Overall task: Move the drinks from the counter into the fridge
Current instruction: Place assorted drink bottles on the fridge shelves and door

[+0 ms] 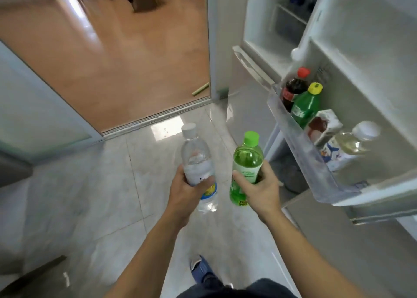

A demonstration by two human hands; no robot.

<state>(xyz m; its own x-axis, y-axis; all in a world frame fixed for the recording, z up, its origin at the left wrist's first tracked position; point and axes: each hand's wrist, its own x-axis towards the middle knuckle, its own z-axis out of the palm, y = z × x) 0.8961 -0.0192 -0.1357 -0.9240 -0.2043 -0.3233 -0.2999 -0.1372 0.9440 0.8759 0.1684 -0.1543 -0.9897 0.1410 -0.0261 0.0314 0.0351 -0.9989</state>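
Green bottle (pixel 247 160) gripped in my right hand (pixel 259 187), clear bottle (pixel 198 162) in my left hand (pixel 187 191), both left of the door shelf (pixel 302 144). Step: carrying. Next: find shelf gaps.

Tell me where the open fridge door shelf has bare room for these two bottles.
The door shelf is crowded along its far stretch: cola bottle, green bottle with yellow cap, carton, pale bottle with white cap. Bare room seems to remain only at the near end, between the pale bottle and the shelf's near corner.
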